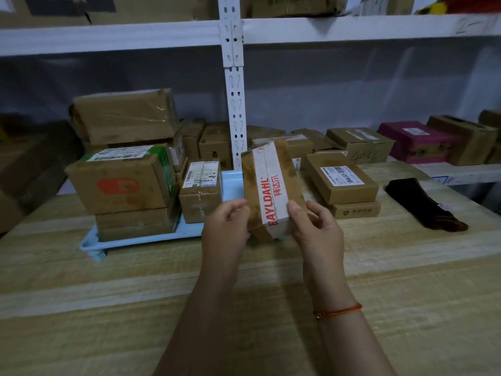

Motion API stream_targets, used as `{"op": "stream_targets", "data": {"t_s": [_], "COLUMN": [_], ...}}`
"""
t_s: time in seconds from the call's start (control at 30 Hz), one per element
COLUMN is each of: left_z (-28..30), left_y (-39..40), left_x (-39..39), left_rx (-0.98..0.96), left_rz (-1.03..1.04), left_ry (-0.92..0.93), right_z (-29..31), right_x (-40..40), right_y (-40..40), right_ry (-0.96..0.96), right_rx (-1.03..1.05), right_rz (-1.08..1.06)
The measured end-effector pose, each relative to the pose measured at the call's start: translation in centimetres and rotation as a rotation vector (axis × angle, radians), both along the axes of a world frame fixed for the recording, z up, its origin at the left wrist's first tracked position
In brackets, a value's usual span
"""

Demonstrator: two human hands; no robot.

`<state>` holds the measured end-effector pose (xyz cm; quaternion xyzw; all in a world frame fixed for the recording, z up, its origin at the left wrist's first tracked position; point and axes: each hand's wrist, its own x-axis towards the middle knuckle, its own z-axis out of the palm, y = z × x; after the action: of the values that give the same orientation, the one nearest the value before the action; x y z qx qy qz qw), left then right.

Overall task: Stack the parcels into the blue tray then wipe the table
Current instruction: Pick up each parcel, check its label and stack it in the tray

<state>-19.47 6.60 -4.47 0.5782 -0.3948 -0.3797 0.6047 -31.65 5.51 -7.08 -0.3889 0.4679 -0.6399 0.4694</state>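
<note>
Shelving (234,77) fills the far side, white uprights and boards with other cartons behind. Nearer, the wooden table (108,280) carries everything that matters. On its left sits the blue tray (89,245), already loaded: a big carton with a red logo (119,183) on top of a flatter one at the tray's left end, and a small labelled box (200,191) just to the right of them. The bare tray floor (233,183) shows to the right of that small box, and this is probably the slot to aim for.

To the right on the table, two flat cartons (343,181) lie stacked, not yet in the tray, and a dark cloth (423,204) lies further right, likely meant for the wiping.

Centre, held tilted above the table's near-middle, is the taped parcel (271,185) with a white strip and red lettering. The left hand (229,226) curls round its left near edge; the right hand (314,226) pinches its right near edge with the thumb on top. Both grip it firmly.

To place it well, level the parcel first, carry it far and slightly left, and lower it flat onto the bare floor snug against the small box, so that room remains for the flat cartons.
</note>
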Motion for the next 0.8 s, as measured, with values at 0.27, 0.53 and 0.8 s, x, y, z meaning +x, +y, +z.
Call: {"op": "stream_targets", "data": {"t_s": [0.27,0.53,0.8], "left_z": [-0.4,0.1,0.3], "left_y": [0.3,0.7,0.6], "left_x": [-0.4,-0.4,0.2], "left_rx": [0.043,0.136,0.16], "left_rz": [-0.073,-0.203,-0.388], "left_ry": [0.065,0.261,0.829], "right_z": [1.1,2.0,2.4], "right_x": [0.7,1.2,1.4], "right_y": [0.7,1.5,2.3], "right_ry": [0.148,0.11,0.077], "right_rx": [-0.137,-0.199,-0.323], "right_rz": [-0.038,-0.044,-0.022]}}
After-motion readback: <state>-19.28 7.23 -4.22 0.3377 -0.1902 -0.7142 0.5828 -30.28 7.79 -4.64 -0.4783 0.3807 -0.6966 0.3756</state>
